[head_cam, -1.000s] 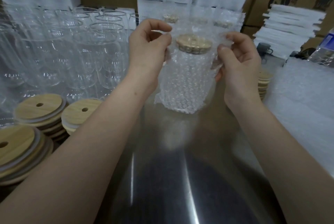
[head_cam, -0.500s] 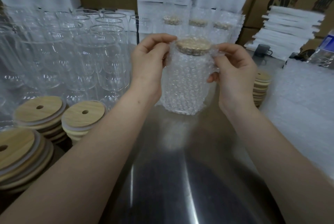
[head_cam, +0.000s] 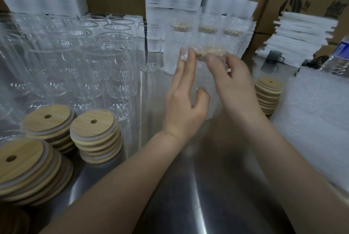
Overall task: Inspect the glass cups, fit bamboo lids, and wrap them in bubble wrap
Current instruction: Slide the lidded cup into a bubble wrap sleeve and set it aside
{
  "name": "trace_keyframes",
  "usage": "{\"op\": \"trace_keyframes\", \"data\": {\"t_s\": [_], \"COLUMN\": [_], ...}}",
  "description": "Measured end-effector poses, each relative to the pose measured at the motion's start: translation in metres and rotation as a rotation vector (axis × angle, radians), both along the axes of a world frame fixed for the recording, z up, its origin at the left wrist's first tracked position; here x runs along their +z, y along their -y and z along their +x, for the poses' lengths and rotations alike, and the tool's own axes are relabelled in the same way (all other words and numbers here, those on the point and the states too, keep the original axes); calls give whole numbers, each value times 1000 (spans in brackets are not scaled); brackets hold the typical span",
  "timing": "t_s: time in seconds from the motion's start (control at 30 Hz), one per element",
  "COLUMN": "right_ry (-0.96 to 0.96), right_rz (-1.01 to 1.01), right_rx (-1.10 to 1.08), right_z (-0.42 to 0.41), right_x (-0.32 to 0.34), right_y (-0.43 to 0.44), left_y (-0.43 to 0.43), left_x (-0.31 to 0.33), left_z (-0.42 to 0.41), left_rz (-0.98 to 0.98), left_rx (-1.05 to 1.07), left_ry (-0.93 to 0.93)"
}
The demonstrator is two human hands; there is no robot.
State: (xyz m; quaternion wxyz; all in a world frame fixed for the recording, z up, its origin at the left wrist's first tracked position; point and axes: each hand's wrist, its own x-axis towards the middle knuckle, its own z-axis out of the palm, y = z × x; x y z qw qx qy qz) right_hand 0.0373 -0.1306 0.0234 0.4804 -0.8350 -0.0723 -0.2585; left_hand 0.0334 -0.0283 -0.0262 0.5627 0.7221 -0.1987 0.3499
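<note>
Bubble-wrapped cup (head_cam: 209, 52), blurred, sits between a spread left hand (head_cam: 186, 99) and a right hand (head_cam: 234, 84) curled over its top, both hiding its body; bare glasses (head_cam: 105, 60) left, wrapped cups (head_cam: 204, 31) behind.

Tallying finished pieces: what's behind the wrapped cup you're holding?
Three lidded wrapped cups in a row, white foam stacks beyond. The held cup and right hand hide most lower parts.

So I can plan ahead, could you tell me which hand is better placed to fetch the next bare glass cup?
Probably left: the left hand is open and nearer the bare glass cups; the right hand grips the wrapped cup at its top.
</note>
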Motion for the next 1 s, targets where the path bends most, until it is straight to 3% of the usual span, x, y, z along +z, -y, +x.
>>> {"op": "trace_keyframes", "data": {"t_s": [0.3,0.43,0.67,0.83,1.0], "right_ry": [-278,-282,-113,37,75], "right_rz": [401,434,384,411,357], "right_rx": [122,126,-97,-275,-400], "right_z": [13,22,54,100,142], "right_x": [6,12,5,10,15], "right_y": [5,3,-1,0,7], "left_y": [1,0,1,-4,-5], "left_x": [-8,-12,-17,-18,-18], "left_z": [2,5,12,17,24], "left_rz": [52,-33,157,366,366], "left_rx": [-98,-177,-12,8,39], "left_ry": [74,8,7,-270,-320]}}
